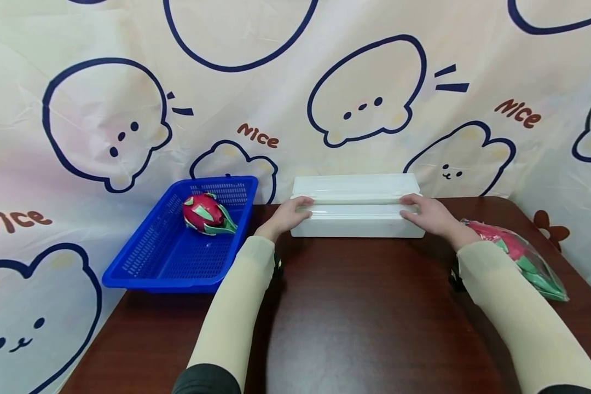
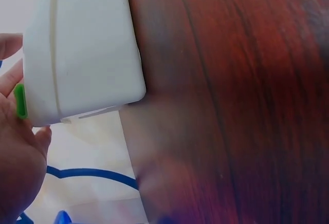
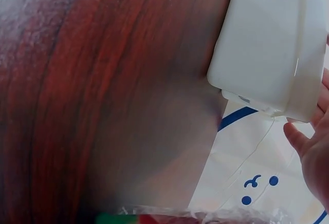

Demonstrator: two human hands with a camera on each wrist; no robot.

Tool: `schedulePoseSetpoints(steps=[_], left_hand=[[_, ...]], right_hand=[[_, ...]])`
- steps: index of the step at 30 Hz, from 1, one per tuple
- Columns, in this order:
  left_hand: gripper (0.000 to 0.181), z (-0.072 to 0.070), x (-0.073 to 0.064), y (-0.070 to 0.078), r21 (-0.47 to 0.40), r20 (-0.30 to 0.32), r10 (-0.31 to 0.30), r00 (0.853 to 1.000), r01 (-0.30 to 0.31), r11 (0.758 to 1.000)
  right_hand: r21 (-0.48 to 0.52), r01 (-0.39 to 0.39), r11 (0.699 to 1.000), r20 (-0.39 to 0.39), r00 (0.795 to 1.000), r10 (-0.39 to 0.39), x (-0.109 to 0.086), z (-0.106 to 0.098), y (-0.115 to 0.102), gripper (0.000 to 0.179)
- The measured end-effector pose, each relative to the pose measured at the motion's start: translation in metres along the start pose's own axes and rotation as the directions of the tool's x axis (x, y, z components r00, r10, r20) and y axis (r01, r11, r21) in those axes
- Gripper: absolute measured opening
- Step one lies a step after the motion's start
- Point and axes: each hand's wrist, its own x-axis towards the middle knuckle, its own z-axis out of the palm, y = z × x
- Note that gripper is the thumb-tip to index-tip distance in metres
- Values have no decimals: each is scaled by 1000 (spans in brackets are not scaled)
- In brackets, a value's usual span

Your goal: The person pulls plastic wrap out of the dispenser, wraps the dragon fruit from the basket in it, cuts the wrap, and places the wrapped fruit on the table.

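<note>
A long white box (image 1: 357,221) with a lengthwise groove stands at the back of the table. My left hand (image 1: 289,215) grips its left end at the groove, thumb toward the front and fingers over the top. On the right end, my right hand (image 1: 430,215) holds it the same way. A small green tab (image 2: 20,100) shows by the left fingers in the left wrist view. The box's rounded end and pale side (image 3: 262,44) fill the upper right of the right wrist view; most right fingers are hidden behind it.
Left of the box, a blue plastic basket (image 1: 177,282) holds a red and green dragon fruit (image 1: 204,213). Beside my right forearm lies a clear bag (image 1: 532,268) with red and green contents. A printed cloth (image 1: 285,104) hangs behind the brown table (image 1: 374,317).
</note>
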Motion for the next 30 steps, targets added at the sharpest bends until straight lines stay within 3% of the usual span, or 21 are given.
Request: schedulePoseSetpoints(steps=[6, 12, 19, 24, 30], left_hand=[[34, -1, 4, -1, -10, -2, -7, 1000, 7, 1000], [26, 0, 10, -5, -22, -65, -29, 997, 28, 999], [19, 5, 13, -6, -35, -156, -74, 985, 69, 997], [19, 6, 14, -4, -14, -190, -82, 978, 81, 997], [19, 8, 17, -2, -13, -231, -90, 969, 90, 996]], right_hand=[[6, 3, 1000, 14, 1000, -3, 5, -1, -2, 47], [44, -20, 999, 14, 1000, 19, 12, -2, -3, 41], [49, -75, 996, -52, 996, 78, 14, 0, -3, 33], [50, -63, 997, -94, 993, 68, 14, 1, -3, 35], [96, -85, 992, -32, 996, 88, 16, 0, -2, 45]])
